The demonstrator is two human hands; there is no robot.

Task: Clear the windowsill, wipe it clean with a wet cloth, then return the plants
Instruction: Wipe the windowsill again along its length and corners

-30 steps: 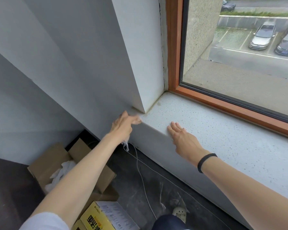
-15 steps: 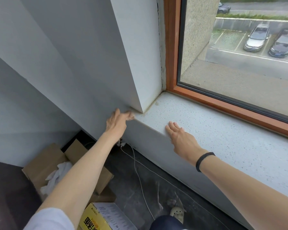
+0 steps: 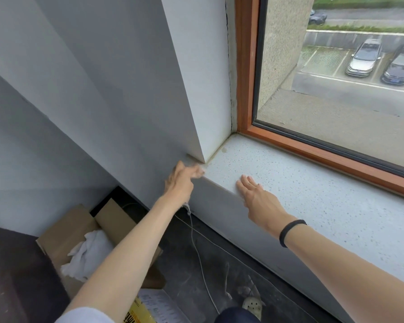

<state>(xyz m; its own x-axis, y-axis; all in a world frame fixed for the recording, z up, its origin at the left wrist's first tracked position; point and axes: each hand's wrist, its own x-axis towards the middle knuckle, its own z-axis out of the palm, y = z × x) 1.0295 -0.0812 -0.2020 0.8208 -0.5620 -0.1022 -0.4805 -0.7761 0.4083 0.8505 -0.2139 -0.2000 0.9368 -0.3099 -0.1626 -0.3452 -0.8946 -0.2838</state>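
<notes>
The speckled white windowsill is bare, with no plants in view. My left hand is at the sill's left front corner, where it meets the wall. Its fingers are blurred and lie against the corner. A frayed white scrap of cloth hangs under that wrist, and the rest of the cloth is hidden beneath the palm. My right hand rests flat on the sill near its front edge, fingers straight, holding nothing. It has a black band at the wrist.
An orange-brown window frame runs along the back of the sill. On the dark floor below stand an open cardboard box holding white rags, a yellow printed box and a thin white cable. My shoe is near the wall.
My left hand has shifted a little left and then back right over the sill's corner. My right hand stays flat in the same spot.
</notes>
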